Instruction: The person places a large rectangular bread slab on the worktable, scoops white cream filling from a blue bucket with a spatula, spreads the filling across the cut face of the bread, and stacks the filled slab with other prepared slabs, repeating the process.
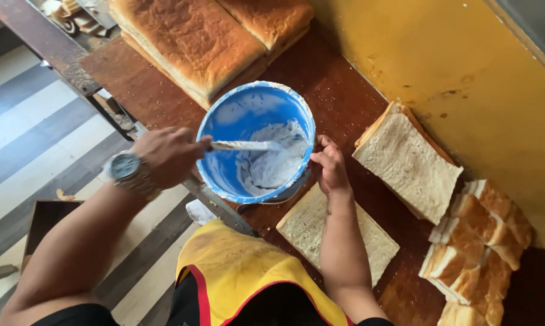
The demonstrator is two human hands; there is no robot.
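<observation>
A blue plastic bucket (pixel 224 175) stands near the edge of a dark wooden table (pixel 339 96), with white cream (pixel 272 166) smeared inside it. My left hand (pixel 167 154), a silver watch on its wrist, grips the handle of a flat spreading knife (pixel 245 145) whose cream-coated blade reaches into the bucket. My right hand (pixel 331 166) holds the bucket's right rim. A large flat slice of white bread (pixel 302 226) lies on the table just under my right forearm.
A stack of big bread slices (pixel 408 163) leans by the yellow wall (pixel 465 78). Cut, crusted pieces (pixel 478 247) are piled at the right. Large browned loaves (pixel 194 36) lie at the table's far end. Striped floor (pixel 31 133) and a brown box (pixel 46 217) are on the left.
</observation>
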